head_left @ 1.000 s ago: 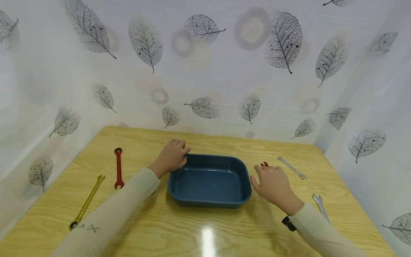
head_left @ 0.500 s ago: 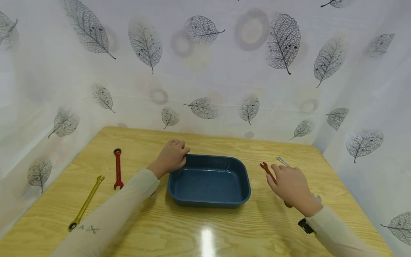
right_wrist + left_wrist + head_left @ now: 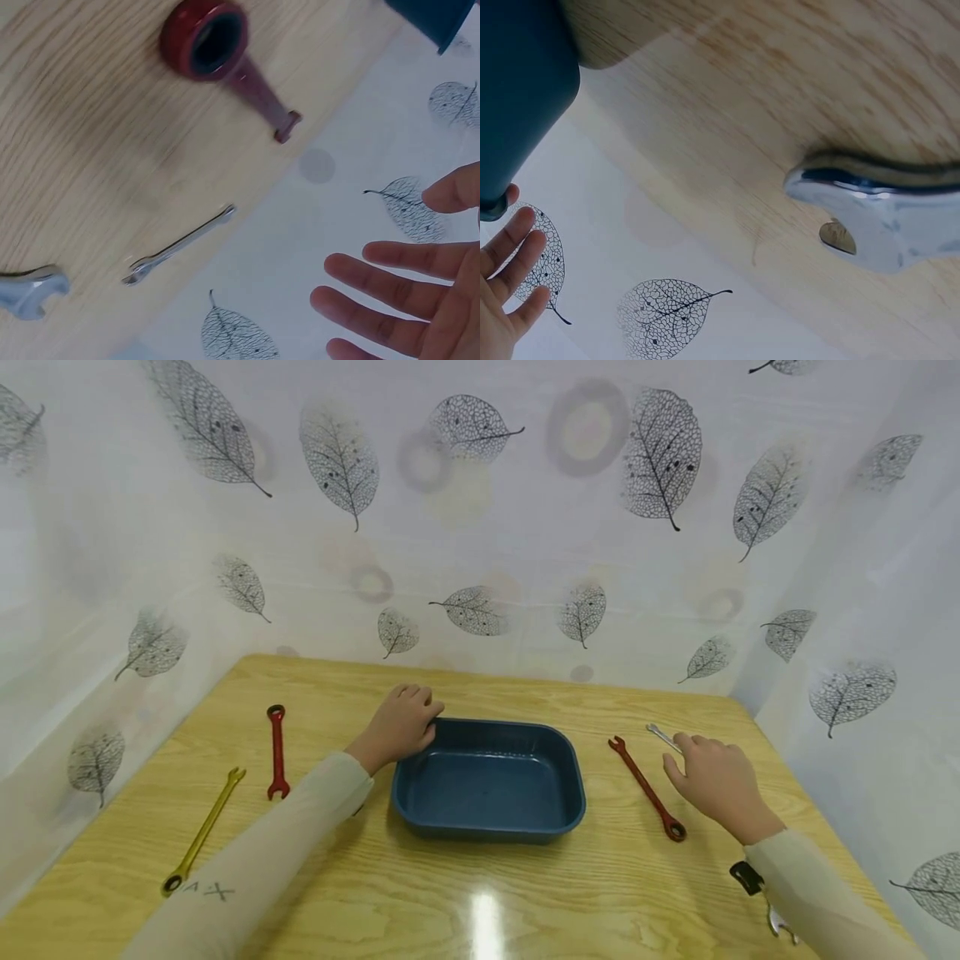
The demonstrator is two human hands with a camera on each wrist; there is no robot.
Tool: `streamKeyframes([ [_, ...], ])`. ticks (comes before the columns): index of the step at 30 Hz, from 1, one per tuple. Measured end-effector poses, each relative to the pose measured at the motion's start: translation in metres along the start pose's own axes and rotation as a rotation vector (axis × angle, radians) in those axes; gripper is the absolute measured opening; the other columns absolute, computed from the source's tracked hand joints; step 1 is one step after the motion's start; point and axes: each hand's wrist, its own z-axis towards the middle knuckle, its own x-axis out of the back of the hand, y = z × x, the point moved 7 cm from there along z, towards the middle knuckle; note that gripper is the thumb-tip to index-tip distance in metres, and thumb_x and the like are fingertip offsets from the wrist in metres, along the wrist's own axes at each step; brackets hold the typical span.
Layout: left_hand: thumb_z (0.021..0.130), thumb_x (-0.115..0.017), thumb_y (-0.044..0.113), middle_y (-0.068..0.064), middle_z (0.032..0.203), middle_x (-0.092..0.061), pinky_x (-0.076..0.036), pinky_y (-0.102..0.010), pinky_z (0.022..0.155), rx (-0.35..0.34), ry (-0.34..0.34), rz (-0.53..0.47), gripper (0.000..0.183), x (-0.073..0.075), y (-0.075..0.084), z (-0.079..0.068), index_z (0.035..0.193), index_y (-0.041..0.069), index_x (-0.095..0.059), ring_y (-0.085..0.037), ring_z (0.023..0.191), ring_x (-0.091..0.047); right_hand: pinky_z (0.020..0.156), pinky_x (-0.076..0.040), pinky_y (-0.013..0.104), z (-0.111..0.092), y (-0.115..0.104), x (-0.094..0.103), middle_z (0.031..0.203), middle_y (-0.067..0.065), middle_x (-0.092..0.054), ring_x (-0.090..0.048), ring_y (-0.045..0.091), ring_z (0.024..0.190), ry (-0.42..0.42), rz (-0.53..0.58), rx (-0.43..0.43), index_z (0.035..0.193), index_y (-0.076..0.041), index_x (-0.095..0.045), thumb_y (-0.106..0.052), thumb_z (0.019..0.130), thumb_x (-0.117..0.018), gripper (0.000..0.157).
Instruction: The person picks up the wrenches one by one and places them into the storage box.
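Observation:
A dark blue rectangular plastic tray [image 3: 487, 837] sits mid-table. At its far left corner my left hand [image 3: 399, 727] grips the rim; in the left wrist view, fingers [image 3: 511, 240] show beside the tray's edge. My right hand [image 3: 716, 777] hovers with fingers spread, holding nothing, over the near end of a small silver wrench [image 3: 663, 737], partly hiding it. Left of that hand lies a red combination wrench [image 3: 647, 789], its ring end toward me. A larger silver wrench [image 3: 780, 925] is mostly covered by my right forearm.
On the left lie a red wrench [image 3: 277, 752] and a gold-coloured wrench [image 3: 202, 833]. Another silver wrench [image 3: 885, 214] shows in the left wrist view, largely behind my left forearm from above. A leaf-print curtain [image 3: 480, 527] encloses the wooden table [image 3: 420, 910].
My right hand has moved right, from beside the tray, across the red wrench, to the small silver wrench. The red wrench now shows fully. My left hand and the tray have stayed put.

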Motion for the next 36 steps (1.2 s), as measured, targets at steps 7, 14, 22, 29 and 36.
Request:
streamKeyframes([
  [7, 0.084, -0.063, 0.018, -0.008, 0.090, -0.058, -0.045, -0.044, 0.089, -0.003, 0.011, -0.001, 0.013, -0.001, -0.001, 0.001, 0.095, 0.011, -0.063, -0.026, 0.085, -0.055, 0.040, -0.040, 0.035, 0.008, 0.018, -0.011, 0.067, 0.017, -0.062, -0.051, 0.021, 0.044, 0.025, 0.004, 0.012, 0.100, 0.010, -0.060, -0.020, 0.085, -0.058, 0.033],
  [14, 0.084, -0.062, 0.019, -0.008, 0.091, -0.059, -0.045, -0.043, 0.089, -0.009, 0.005, 0.012, 0.015, -0.002, 0.000, 0.001, 0.097, 0.011, -0.064, -0.025, 0.087, -0.056, 0.040, -0.039, 0.035, 0.015, 0.030, -0.024, 0.065, 0.015, -0.060, -0.049, 0.020, 0.044, 0.045, -0.005, 0.020, 0.097, 0.009, -0.060, -0.017, 0.084, -0.060, 0.029],
  [22, 0.083, -0.063, 0.019, -0.007, 0.090, -0.059, -0.046, -0.043, 0.089, -0.017, 0.020, 0.021, 0.014, 0.000, 0.002, 0.000, 0.095, 0.011, -0.063, -0.025, 0.085, -0.056, 0.042, -0.043, 0.039, 0.022, 0.042, -0.037, 0.076, 0.023, -0.062, -0.054, 0.027, 0.050, 0.051, 0.014, 0.011, 0.099, 0.010, -0.059, -0.017, 0.085, -0.056, 0.031],
  [29, 0.082, -0.064, 0.019, -0.008, 0.089, -0.059, -0.046, -0.043, 0.088, -0.016, 0.027, 0.015, 0.015, 0.001, 0.002, 0.000, 0.095, 0.011, -0.064, -0.025, 0.085, -0.056, 0.042, -0.043, 0.038, 0.027, 0.052, -0.048, 0.084, 0.027, -0.062, -0.055, 0.029, 0.053, 0.004, 0.034, -0.028, 0.102, 0.011, -0.058, -0.016, 0.084, -0.059, 0.032],
  [36, 0.082, -0.064, 0.019, -0.007, 0.088, -0.059, -0.046, -0.043, 0.088, -0.018, 0.042, 0.018, 0.014, 0.002, 0.001, -0.001, 0.094, 0.011, -0.063, -0.024, 0.084, -0.055, 0.049, -0.048, 0.044, 0.032, 0.057, -0.054, 0.089, 0.029, -0.061, -0.059, 0.039, 0.070, -0.015, 0.056, -0.046, 0.105, 0.012, -0.057, -0.016, 0.084, -0.060, 0.036],
])
